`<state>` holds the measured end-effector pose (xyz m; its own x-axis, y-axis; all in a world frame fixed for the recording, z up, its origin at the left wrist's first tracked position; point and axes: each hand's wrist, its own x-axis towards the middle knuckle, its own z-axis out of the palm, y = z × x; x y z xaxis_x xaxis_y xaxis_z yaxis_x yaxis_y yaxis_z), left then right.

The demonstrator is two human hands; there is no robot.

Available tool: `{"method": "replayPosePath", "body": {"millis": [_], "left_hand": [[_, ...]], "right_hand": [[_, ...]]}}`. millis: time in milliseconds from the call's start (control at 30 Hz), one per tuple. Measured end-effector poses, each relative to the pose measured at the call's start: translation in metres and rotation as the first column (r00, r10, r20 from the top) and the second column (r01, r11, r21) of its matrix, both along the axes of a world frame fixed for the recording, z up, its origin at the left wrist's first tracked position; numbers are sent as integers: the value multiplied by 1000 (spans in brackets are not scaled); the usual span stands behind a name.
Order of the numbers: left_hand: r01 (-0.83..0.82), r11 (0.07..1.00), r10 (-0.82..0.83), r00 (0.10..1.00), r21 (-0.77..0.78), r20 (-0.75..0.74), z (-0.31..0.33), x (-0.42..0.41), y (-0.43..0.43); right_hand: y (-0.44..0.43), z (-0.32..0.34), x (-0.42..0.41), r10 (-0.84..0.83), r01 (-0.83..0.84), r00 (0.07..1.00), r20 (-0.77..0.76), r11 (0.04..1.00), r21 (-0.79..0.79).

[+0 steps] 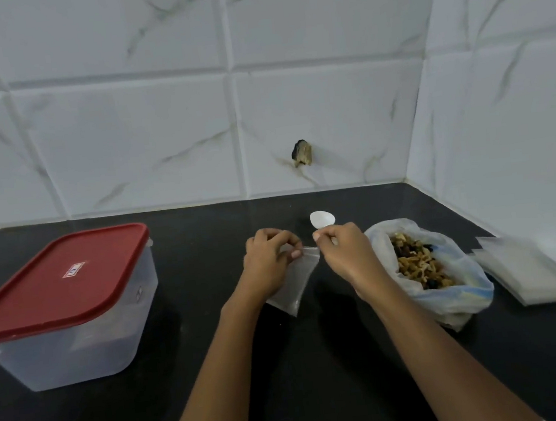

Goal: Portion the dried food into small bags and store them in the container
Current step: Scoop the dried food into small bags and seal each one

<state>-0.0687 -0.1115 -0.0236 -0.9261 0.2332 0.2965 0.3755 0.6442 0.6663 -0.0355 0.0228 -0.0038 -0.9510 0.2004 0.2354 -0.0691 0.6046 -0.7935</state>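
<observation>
**Two hands pinch open one small bag beside the dried food**

Two hands meet near the middle of the black counter [286,363]. The left hand [268,262] and right hand [346,254] are each pinched shut on the top edge of a small clear bag [294,284], whose long axis hangs down toward the front edge. The right hand also grips a white spoon [322,220], bowl up. The open sack of dried food [419,260] lies just right of the right hand, the nearer hand for scooping. The red-lidded container [64,308] sits closed at the left edge; spare bags [527,273] lie near the right wall.
</observation>
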Motion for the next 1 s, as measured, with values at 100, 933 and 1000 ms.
{"method": "replayPosePath", "body": {"millis": [100,933,1000], "left_hand": [[158,986,-152,984,53,-98,4,7,3],[337,941,-327,930,36,-166,16,32,15],[335,940,-321,934,72,-156,16,30,15]], "right_hand": [[4,8,7,82,-80,996,38,995,-65],[18,18,20,-47,46,999,6,990,136],[18,17,20,-67,70,997,-32,991,111]]}}
